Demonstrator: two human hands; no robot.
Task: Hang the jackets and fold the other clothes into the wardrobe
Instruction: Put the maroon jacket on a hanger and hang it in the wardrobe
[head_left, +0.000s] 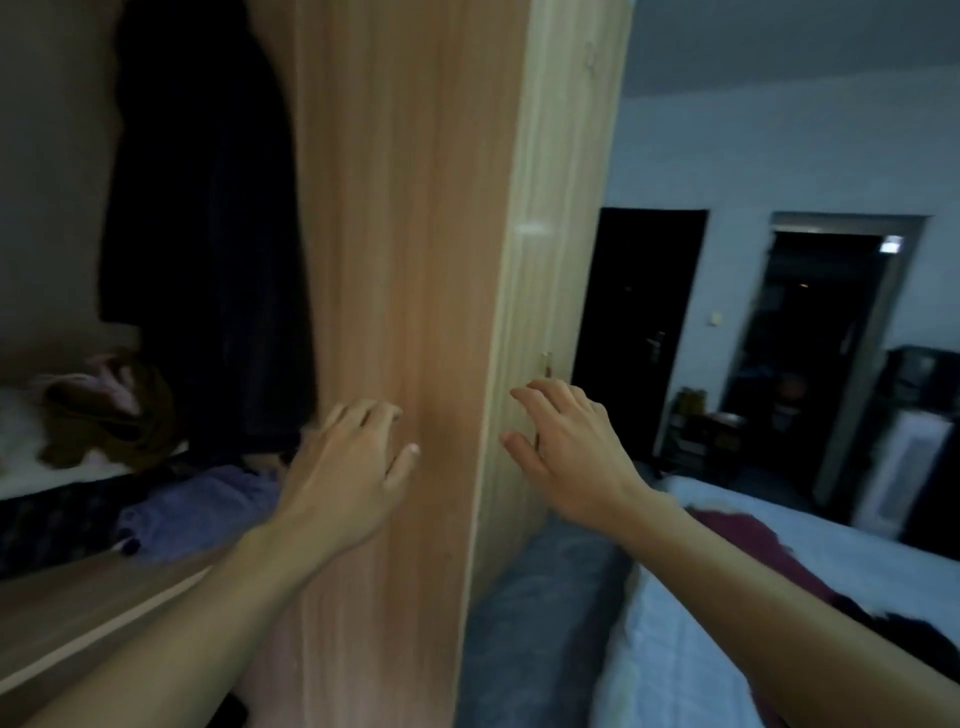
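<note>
A wooden wardrobe door (395, 260) stands edge-on in the middle of the view. My left hand (348, 467) lies in front of its inner face, fingers loosely spread, holding nothing. My right hand (566, 447) reaches past the door's outer edge with relaxed fingers, also empty. Inside the wardrobe on the left, dark jackets (208, 234) hang down. Below them lies a purple folded garment (202, 509), and brown and pink clothes (104, 410) sit on a white shelf (57, 475).
A bed with a pale blue cover (727, 623) is at the right, with a maroon garment (753, 551) and a grey cloth (545, 597) on it. Two dark doorways (639, 332) lie beyond, and a dark cabinet (919, 410) stands far right.
</note>
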